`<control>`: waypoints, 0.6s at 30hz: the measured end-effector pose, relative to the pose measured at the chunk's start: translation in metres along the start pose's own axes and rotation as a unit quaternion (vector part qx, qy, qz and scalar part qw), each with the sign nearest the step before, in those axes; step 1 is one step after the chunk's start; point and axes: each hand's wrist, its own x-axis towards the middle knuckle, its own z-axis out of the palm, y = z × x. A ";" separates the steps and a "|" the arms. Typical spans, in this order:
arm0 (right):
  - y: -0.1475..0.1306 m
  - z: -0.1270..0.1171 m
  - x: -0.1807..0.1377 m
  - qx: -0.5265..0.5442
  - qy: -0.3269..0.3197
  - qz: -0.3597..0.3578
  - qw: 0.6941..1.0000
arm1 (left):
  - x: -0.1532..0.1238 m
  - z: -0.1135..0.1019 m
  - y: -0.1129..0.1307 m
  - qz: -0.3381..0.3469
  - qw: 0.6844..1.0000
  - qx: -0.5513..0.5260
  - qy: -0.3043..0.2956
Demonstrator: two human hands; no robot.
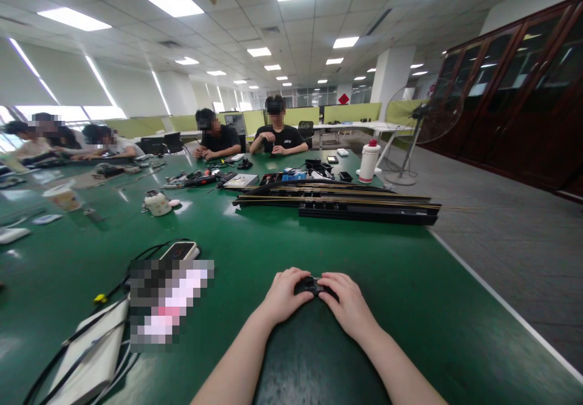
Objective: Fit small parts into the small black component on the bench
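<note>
The left hand (286, 296) and right hand (348, 299) grasp a small black part (313, 285) between them, on or just above the green desk (246, 247); light, even fingertip pressure from both sides should prevent slipping

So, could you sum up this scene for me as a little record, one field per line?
Left hand: fingertips on the left side of a small black part
Right hand: fingertips on the right side of the same part
Surface: green tabletop
Ahead of the hands: long black rails with thin rods lying over them
To the left: pale flat slab, white jar
Beyond the rails: white bottle with a red cap
Floor, right: standing fan
Unclear: the part's details, mostly covered
</note>
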 end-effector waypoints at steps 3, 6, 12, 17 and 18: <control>-0.001 0.001 -0.001 -0.042 -0.001 -0.018 0.999 | 0.000 -0.001 0.001 0.000 1.000 0.000 0.000; -0.001 0.001 -0.002 -0.073 -0.003 -0.033 0.997 | 0.000 -0.001 0.001 -0.002 1.000 -0.001 -0.002; -0.002 0.002 -0.002 -0.093 -0.001 -0.041 0.995 | 0.001 -0.002 0.001 -0.005 1.000 -0.003 -0.001; -0.002 0.002 -0.001 -0.089 -0.002 -0.033 0.996 | 0.001 -0.002 0.001 -0.003 1.000 -0.005 0.000; -0.002 0.002 -0.001 -0.089 -0.005 -0.030 0.996 | 0.001 -0.002 0.001 -0.003 1.000 -0.007 0.001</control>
